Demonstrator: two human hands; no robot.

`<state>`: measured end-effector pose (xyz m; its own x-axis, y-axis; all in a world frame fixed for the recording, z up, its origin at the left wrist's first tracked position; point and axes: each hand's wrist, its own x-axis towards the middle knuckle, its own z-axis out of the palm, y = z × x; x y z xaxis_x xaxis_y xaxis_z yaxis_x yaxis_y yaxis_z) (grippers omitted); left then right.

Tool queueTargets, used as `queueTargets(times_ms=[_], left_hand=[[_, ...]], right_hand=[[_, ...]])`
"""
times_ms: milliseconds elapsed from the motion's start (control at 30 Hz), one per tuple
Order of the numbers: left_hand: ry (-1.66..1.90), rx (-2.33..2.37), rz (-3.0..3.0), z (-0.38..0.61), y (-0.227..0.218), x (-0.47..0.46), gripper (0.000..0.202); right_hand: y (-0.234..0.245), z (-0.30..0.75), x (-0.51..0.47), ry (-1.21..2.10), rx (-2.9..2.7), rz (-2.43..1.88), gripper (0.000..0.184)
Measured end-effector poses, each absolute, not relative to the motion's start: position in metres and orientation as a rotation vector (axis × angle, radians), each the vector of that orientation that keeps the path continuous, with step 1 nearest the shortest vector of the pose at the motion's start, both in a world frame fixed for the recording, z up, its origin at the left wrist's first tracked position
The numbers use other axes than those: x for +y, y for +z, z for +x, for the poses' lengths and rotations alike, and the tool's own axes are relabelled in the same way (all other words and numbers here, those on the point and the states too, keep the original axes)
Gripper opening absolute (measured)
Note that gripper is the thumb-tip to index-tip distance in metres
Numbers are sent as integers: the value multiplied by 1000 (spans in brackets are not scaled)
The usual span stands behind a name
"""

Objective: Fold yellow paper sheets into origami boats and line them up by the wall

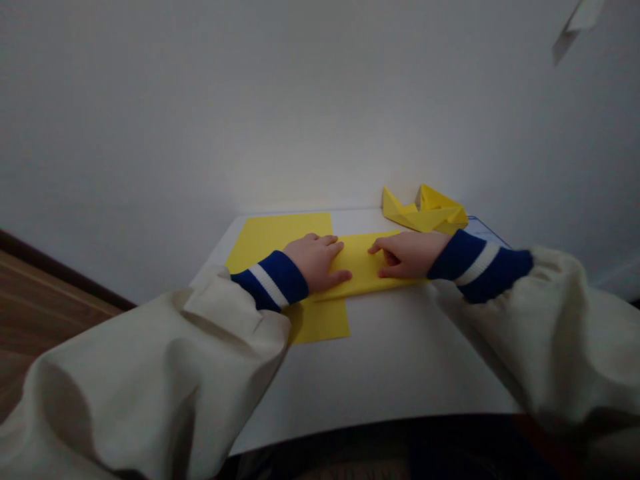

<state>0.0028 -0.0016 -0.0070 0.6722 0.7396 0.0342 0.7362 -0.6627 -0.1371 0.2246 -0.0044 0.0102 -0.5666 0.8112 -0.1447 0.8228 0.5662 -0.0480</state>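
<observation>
A folded strip of yellow paper (358,263) lies in the middle of the white table. My left hand (314,261) rests flat on its left part, fingers apart. On the right part sits my right hand (411,254), its index finger and thumb stretched apart and touching the paper, the other fingers curled under. Beneath the strip's left end is a flat yellow sheet (285,235), partly covered by my left hand and sleeve.
A folded yellow paper boat (427,212) stands at the back right, near the wall (310,100). Beside it a blue-edged sheet (485,230) is partly hidden by my right sleeve. The white table (390,367) ends close to my body. Brown wood (45,307) shows at left.
</observation>
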Motion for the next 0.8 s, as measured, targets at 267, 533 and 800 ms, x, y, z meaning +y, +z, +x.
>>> queueTargets(times_ms=[267,533,800], left_hand=[[-76,-1267,-2729,13,-10,-10,80],[-83,-1286,-2715,14,-10,-11,97],[-55,-1261,-2752,8,-13,-9,113]], right_hand=[[14,206,-17,29,2640,1523,63],[10,208,-18,-42,2671,1532,81],[11,213,-18,-128,2685,1548,83]])
